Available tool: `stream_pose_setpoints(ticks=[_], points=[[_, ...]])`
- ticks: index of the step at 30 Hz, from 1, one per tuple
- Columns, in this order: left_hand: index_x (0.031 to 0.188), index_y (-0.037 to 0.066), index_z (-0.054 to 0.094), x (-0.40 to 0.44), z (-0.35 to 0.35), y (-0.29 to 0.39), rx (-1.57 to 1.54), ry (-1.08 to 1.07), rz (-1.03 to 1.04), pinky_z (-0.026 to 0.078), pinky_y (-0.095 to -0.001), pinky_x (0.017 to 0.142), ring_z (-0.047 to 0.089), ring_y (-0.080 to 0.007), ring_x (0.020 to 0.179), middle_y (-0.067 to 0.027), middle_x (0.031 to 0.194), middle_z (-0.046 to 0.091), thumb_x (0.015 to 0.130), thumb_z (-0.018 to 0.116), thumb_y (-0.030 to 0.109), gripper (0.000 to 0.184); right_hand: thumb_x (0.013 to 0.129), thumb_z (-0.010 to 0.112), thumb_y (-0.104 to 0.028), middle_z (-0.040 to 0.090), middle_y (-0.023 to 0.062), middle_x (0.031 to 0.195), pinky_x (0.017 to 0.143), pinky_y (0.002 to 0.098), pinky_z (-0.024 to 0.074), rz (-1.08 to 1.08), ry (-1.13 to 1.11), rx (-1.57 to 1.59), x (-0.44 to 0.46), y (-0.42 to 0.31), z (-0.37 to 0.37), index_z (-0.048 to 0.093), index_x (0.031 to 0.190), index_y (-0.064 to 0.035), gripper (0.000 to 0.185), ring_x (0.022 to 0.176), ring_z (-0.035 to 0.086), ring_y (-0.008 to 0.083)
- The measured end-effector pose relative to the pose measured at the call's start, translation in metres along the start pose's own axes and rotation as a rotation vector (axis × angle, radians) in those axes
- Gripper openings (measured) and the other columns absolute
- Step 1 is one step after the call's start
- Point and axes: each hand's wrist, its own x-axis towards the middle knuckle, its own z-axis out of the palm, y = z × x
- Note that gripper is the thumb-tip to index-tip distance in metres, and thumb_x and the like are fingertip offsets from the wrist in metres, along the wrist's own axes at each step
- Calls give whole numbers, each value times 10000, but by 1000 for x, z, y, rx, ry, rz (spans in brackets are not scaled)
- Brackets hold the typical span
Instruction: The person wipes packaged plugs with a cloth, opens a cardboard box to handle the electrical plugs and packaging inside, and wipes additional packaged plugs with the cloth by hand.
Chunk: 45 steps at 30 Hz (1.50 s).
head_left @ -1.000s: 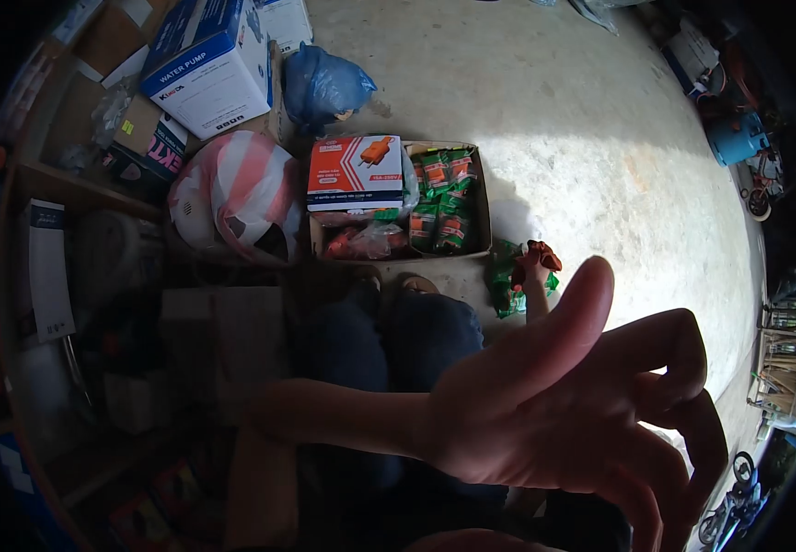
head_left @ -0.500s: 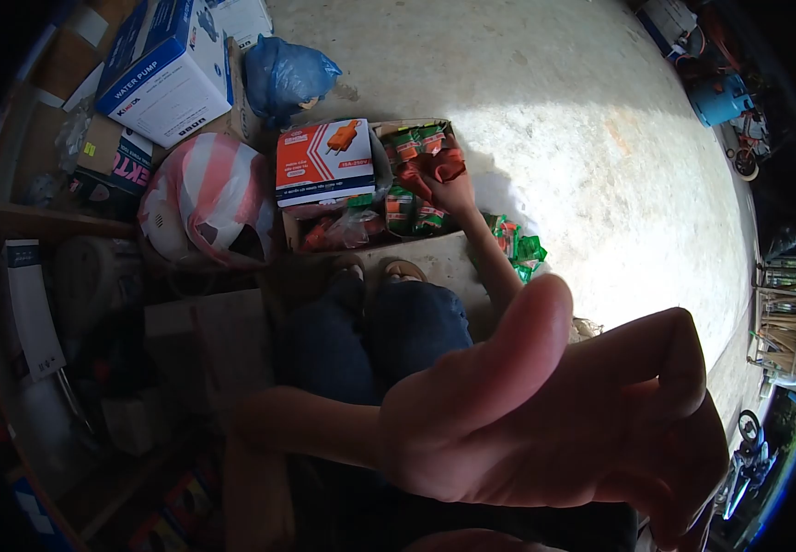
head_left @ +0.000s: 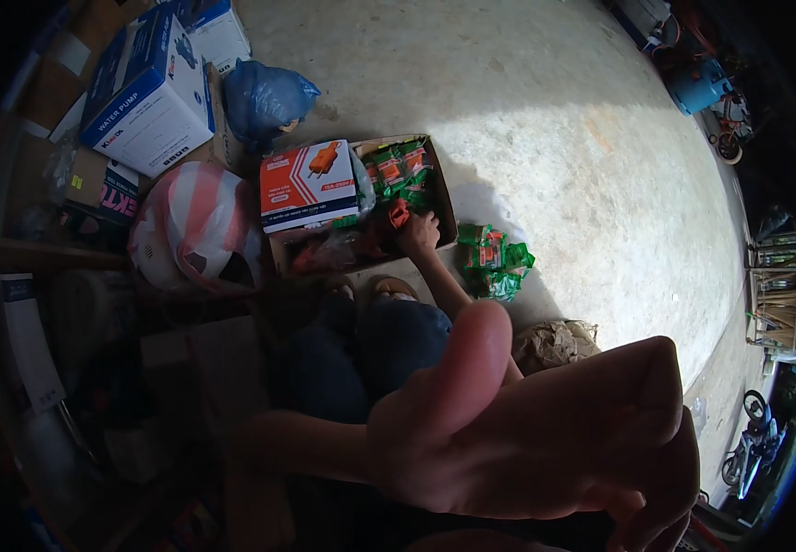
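Note:
My right hand is down in the lower right part of an open cardboard box. Its fingers are curled against a red-orange item, whose exact kind is too small and dark to make out. Behind that hand lie several green-and-orange packets in the same box. More red-orange pieces under clear plastic fill the near side. Close to the camera, my left hand hangs in the air, thumb raised and fingers loosely bent, holding nothing.
An orange-and-white plug carton rests over the box's left side. Green packets and crumpled brown paper lie on the floor to the right. Leftward are a striped plastic bag, a blue bag and a water pump box.
My right hand has moved from the upper part of the box down to its near right corner. My left hand has shifted slightly left. The whole view has turned a little.

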Motion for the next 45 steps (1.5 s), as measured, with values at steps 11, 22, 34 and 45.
stream_pose_setpoints(ticks=[11, 22, 34, 45], points=[[822, 77, 420, -4, -51, 54, 937, 703, 156, 264, -267, 693, 391, -163, 787, -38, 831, 412, 809, 233, 586, 543, 701, 580, -218, 597, 96, 823, 663, 344, 472, -143, 176, 120, -12, -5, -36, 533, 955, -139, 270, 748, 589, 266], [1214, 62, 300, -7, -94, 136, 2076, 1149, -58, 357, -387, 855, 387, -271, 1074, -151, 1185, 352, 656, 621, 484, 769, 687, 597, -79, 578, 20, 778, 572, 227, 441, -236, 292, 1513, -84, 10, -213, 560, 870, -5, 201, 665, 541, 95], [1155, 108, 444, -2, -60, 152, 1059, 910, 160, 353, -384, 886, 446, -224, 1061, -52, 1120, 489, 802, 466, 464, 502, 714, 535, -71, 565, 78, 935, 708, 264, 438, -297, 299, 1591, -98, -87, -231, 503, 974, 1, 272, 814, 555, 140], [993, 144, 499, -2, -76, 164, 1459, 906, 382, 411, -387, 755, 513, -168, 946, -38, 973, 545, 726, 621, 336, 351, 756, 448, -20, 538, 69, 946, 723, 275, 443, -164, 596, 2161, -96, -78, -216, 467, 986, 0, 231, 823, 539, 147]])
